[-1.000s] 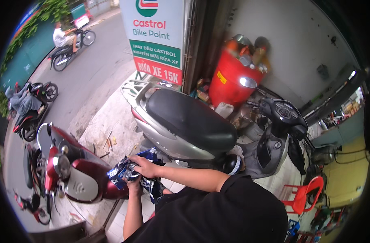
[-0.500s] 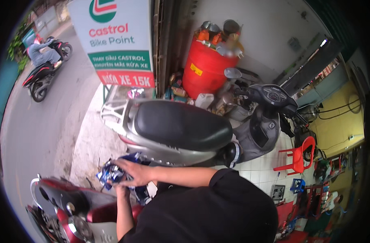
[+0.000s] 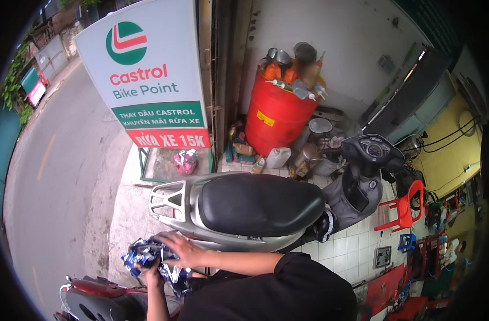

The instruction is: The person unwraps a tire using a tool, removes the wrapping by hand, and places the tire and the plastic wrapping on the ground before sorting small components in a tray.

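Floor (image 3: 345, 245): wht tiles; concrete pavement (image 3: 127, 208) adj.
Scooter (image 3: 263, 206): silver, blk-seated.
Drum (image 3: 279, 120): red, nr wall (image 3: 340, 43).
Wrappers (image 3: 142, 255): blue/silver, crumpled, btwn hands, nr scooter's rear.
L hand (image 3: 153, 274): fingers clamped on wrappers.
R hand (image 3: 183, 250): ditto, from above.

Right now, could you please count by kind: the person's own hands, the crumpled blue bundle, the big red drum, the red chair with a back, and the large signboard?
Hands: 2, left hand and right hand
Crumpled bundle: 1
Red drum: 1
Red chair: 1
Large signboard: 1
Total: 6
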Demonstrator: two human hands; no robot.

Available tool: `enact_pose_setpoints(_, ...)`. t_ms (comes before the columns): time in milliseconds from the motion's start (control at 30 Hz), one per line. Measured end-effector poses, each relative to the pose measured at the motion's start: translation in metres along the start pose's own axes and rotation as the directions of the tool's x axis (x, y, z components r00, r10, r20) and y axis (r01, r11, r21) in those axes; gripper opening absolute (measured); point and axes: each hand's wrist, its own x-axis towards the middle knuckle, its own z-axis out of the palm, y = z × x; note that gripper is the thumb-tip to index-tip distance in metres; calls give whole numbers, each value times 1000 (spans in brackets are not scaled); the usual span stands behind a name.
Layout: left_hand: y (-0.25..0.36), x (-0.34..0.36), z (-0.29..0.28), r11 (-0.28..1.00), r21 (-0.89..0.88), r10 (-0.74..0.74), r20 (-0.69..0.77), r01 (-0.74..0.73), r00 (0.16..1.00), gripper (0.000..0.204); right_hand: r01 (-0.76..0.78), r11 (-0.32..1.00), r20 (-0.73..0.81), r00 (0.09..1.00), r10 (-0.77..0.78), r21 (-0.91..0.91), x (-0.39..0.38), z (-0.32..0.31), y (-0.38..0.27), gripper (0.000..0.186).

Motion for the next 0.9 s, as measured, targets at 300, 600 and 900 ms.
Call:
enact_pose_setpoints(300,13,114,-32,996,1,-83,212,85,974,54,-271,962,-67,960,272,20,62,35,33,70)
enact_pose_setpoints(600,106,262,-137,991,-86,-82,216,103,973,54,-331,943,-60,941,332,34,239,167,72,63)
enact_pose_setpoints(900,218,348,-236,997,-40,-67,50,69,997,59,-410,904,155,907,392,117,391,276,80,66)
